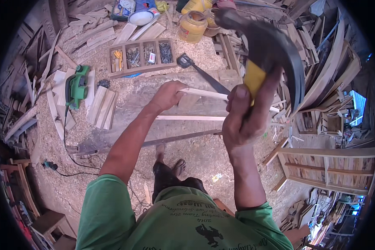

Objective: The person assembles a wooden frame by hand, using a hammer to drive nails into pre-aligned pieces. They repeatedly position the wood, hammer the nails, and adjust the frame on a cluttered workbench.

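My left hand (169, 96) is closed on the end of a thin pale wood strip (206, 93) above the workbench (133, 135). The strip runs to the right, where my raised right arm partly covers it. My right hand (246, 114) grips a claw hammer (275, 46) by its yellow handle, held up close to the camera, with the dark head uppermost. A second narrow wood strip (191, 118) lies across the bench, nearer to me. Just beyond the first strip lies a handsaw (206, 77) with a dark blade.
A divided wooden tray (143, 71) of nails stands on the bench's far side, with a yellow jar (192, 28) behind it. At the left are a green power planer (76, 87) and short boards (102, 106). A wooden frame (327, 169) stands at right.
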Demonstrator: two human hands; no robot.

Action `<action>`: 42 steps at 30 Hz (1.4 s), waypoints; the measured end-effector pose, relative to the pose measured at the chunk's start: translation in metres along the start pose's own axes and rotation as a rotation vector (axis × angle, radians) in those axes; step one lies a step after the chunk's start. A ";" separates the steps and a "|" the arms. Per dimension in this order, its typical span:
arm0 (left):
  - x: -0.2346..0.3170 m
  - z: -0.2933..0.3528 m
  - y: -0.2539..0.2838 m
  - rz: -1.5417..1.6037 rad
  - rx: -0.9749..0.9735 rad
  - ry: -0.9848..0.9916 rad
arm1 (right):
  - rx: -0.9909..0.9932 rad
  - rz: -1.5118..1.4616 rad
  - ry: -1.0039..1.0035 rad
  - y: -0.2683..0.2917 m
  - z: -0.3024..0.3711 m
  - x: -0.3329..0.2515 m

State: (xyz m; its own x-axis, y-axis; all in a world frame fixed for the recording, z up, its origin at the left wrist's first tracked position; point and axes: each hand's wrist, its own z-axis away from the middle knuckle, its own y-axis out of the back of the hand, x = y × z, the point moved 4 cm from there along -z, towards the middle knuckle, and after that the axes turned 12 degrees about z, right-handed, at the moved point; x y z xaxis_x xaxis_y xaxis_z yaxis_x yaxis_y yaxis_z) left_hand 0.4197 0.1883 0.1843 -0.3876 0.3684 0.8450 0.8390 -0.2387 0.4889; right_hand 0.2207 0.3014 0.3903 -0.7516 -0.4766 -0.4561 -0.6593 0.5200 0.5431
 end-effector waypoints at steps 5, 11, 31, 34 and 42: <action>-0.010 0.003 -0.010 0.011 0.008 0.040 | -0.685 0.404 -0.147 -0.062 0.062 0.062; -0.002 0.004 0.005 0.043 0.015 -0.053 | -0.220 0.139 0.009 -0.022 0.017 0.011; 0.002 -0.001 -0.002 0.027 -0.028 0.139 | -0.275 0.256 0.011 -0.044 0.068 0.053; 0.005 -0.006 -0.003 0.048 -0.034 0.185 | -0.667 0.392 -0.201 -0.062 0.081 0.069; 0.002 -0.001 -0.003 0.074 -0.039 0.085 | 0.300 -0.566 -0.012 -0.012 0.040 0.033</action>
State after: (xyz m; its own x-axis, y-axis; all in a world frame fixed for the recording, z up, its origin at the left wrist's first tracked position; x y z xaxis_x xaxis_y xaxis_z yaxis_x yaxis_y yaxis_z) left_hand 0.4164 0.1888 0.1849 -0.3574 0.2718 0.8935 0.8516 -0.2980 0.4313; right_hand 0.2028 0.3082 0.3403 -0.2845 -0.7285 -0.6232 -0.9302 0.3671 -0.0044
